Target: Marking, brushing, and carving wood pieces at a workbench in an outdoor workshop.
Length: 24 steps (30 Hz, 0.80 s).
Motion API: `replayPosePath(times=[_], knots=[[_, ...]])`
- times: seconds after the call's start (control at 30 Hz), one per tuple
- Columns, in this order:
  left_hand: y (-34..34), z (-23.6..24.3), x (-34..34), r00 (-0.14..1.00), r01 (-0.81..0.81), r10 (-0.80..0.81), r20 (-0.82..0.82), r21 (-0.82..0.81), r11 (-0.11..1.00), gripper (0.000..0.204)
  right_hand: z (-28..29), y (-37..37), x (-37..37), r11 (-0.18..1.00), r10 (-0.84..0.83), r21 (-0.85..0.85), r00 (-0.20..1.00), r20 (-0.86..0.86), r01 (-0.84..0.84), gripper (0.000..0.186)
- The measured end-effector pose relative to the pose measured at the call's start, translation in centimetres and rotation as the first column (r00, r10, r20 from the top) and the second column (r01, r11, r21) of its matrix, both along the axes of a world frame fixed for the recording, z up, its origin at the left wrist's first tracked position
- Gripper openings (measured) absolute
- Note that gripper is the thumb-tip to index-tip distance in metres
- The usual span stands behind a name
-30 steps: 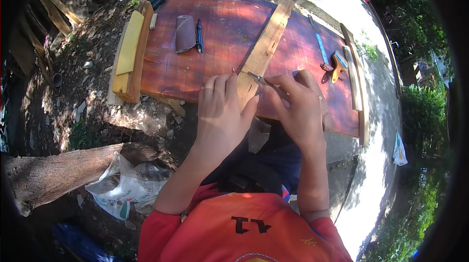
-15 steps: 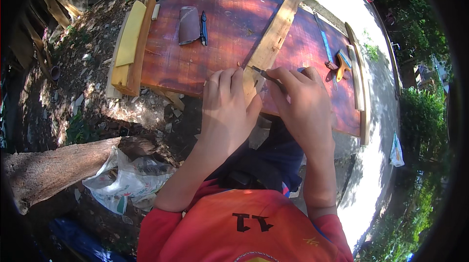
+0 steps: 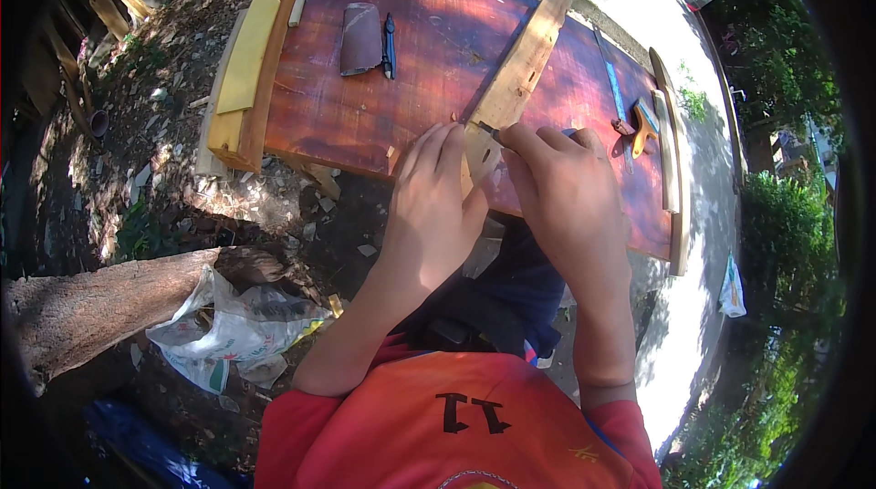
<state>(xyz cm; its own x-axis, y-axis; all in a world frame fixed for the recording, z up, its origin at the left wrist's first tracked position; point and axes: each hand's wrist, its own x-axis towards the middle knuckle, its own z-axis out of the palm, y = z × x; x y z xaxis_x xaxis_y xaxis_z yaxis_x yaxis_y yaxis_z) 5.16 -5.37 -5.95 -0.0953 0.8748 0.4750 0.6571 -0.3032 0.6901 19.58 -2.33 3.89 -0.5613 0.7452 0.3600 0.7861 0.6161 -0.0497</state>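
A long pale wooden board lies across the reddish-brown table, its near end toward me. Slot-like holes show in its face. My left hand is closed on the board's near end, its fingers along the left edge and its thumb on the near side. My right hand grips a narrow metal-bladed tool that looks like a chisel. Its tip meets the board just beyond my left fingers. Most of the tool is hidden in the hand; a bit of blue shows behind the knuckles.
On the table lie brown sandpaper, a dark pen-like tool, a blue metal strip and a yellow-handled brush. Wood pieces line the left end, others the right. A log and white sack lie lower left.
My right hand has come closer to the board, and less of the blade shows. My left hand keeps its hold. The whole view has shifted slightly.
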Motion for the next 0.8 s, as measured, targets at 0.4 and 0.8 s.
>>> replayPosePath(times=[0.4,0.8], knots=[[-0.1,-0.3,0.0,0.995,0.032,-0.027,0.098,-0.048,0.998,0.060,-4.3,-1.9,-0.4,0.997,-0.083,-0.013,0.995,-0.058,0.082,0.038],[0.0,0.4,-0.3,0.997,0.012,-0.007,0.075,-0.070,0.997,0.060,-8.0,-0.3,0.3,0.993,-0.114,-0.050,0.914,-0.389,0.103,0.030]])
